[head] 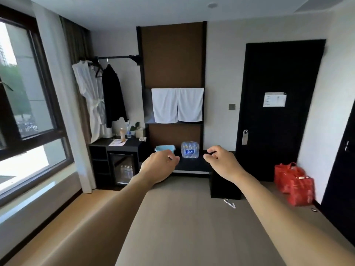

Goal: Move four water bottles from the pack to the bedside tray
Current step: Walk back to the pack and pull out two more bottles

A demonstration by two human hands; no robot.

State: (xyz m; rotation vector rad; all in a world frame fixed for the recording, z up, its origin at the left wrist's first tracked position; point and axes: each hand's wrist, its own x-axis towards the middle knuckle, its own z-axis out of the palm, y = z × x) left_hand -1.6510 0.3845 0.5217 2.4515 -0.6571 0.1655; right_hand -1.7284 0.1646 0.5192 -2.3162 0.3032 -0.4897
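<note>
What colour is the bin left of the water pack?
Light blue bin, beside the water pack; head view.

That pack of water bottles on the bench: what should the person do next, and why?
Probably step closer and reach for the pack of water bottles. Both the left hand and right hand are empty, held out short of it, and the pack looks unopened.

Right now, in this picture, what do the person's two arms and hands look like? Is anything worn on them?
Both forearms are bare as far as the picture shows: no sleeve reaches into view. The left hand and the right hand wear no gloves, and I see no watch, bracelet or ring on either. The fingers are slightly blurred, so a thin ring could escape notice.
</note>
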